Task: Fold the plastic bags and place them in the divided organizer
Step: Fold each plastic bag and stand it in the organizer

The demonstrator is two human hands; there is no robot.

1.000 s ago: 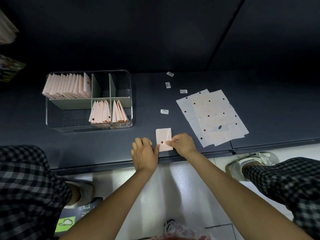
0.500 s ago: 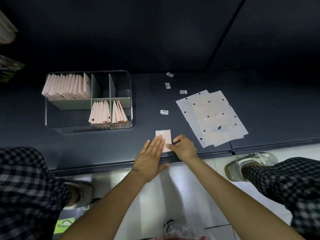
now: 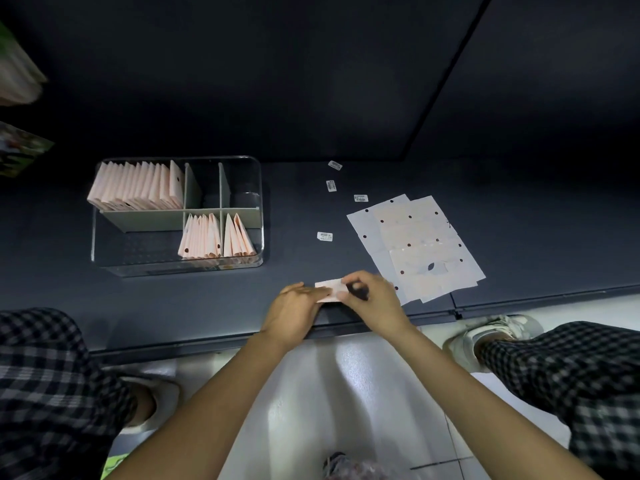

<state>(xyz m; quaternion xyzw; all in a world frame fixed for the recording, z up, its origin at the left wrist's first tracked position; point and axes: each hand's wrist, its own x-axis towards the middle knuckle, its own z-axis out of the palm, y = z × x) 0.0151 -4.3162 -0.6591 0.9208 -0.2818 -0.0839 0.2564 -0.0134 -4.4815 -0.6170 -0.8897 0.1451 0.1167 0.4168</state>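
Folded bag [image 3: 329, 289], pink and small, is lying near the front edge of the dark shelf [image 3: 311, 220], between the two hands. Left hand [image 3: 294, 315] is resting its fingers on the bag's left part; I cannot tell how much those fingers are curling. Right hand [image 3: 372, 301] is pinching the bag's right end with bent fingers and thumb. Flat bags [image 3: 415, 247] are waiting in a pile just beside the right hand. Clear organizer [image 3: 258, 209] is sitting well apart on the left, with pink folded bags [image 3: 138, 185] standing in three of its boxes. Little white labels [image 3: 325, 236] are lying on the shelf.
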